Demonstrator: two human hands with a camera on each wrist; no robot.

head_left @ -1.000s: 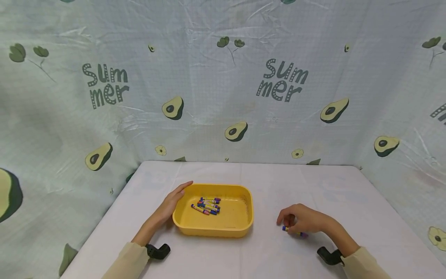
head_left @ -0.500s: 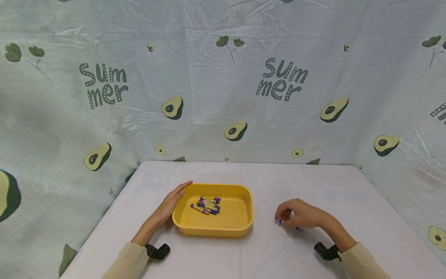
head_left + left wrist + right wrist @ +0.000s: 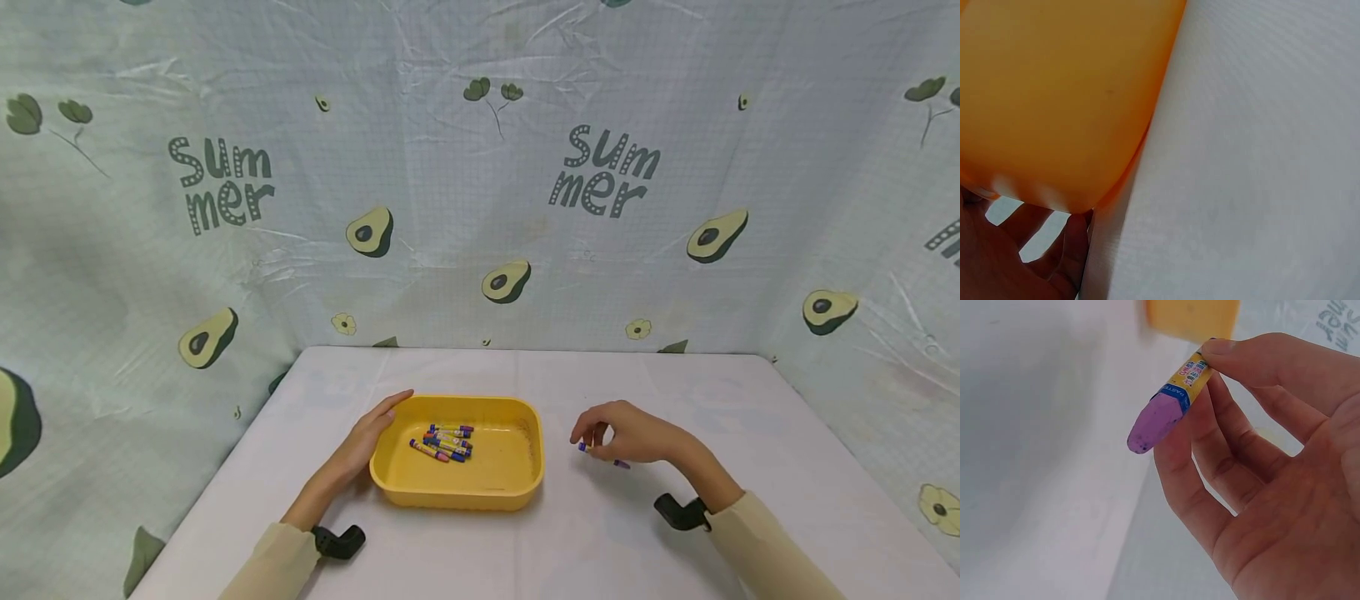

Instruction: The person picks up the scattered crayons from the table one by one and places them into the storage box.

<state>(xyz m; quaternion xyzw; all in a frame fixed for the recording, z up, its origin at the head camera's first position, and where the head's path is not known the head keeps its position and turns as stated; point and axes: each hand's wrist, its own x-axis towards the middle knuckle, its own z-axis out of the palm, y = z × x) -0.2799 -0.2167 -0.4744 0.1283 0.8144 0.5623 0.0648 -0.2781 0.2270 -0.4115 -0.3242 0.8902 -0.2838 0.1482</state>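
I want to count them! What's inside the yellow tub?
Inside the yellow tub lies a small pile of crayons near its back left. They overlap, so an exact count is not possible; the rest of the floor looks bare.

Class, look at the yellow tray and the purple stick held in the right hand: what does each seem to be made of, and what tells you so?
Yellow tray: probably moulded plastic, smooth and slightly glossy, with rounded corners and even colour.
Purple stick: seemingly a wax or oil pastel crayon, with a matte, blunt, scuffed tip and a printed paper wrapper.
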